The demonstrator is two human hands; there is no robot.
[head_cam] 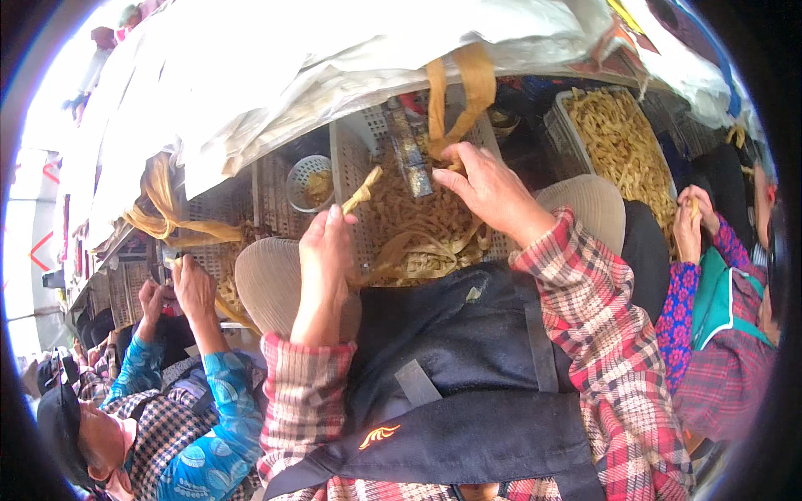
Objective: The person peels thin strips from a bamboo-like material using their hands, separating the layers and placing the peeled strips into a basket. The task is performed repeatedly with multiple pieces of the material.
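My left hand [326, 247] pinches a short yellow-brown knotted strip [361, 193] between thumb and fingers; it looks like bean-curd skin. To the right, my right hand [492, 188] is closed at the lower end of a long, soft strip [474, 87] of similar colour, which loops down from the table edge. Its fingertips partly hide that end. Below and between both hands stands a perforated plastic crate [351, 188], holding a heap of knotted pieces [416, 225]. Several flat loose strips [432, 250] lie over the heap near my lap.
White sheeting [376, 37] covers the table ahead. A small perforated basket [293, 188] stands left of the crate; a full crate of knots [617, 138] is at right. Co-workers' hands [194, 285] [689, 225] work on either side. More strips [163, 206] hang at left.
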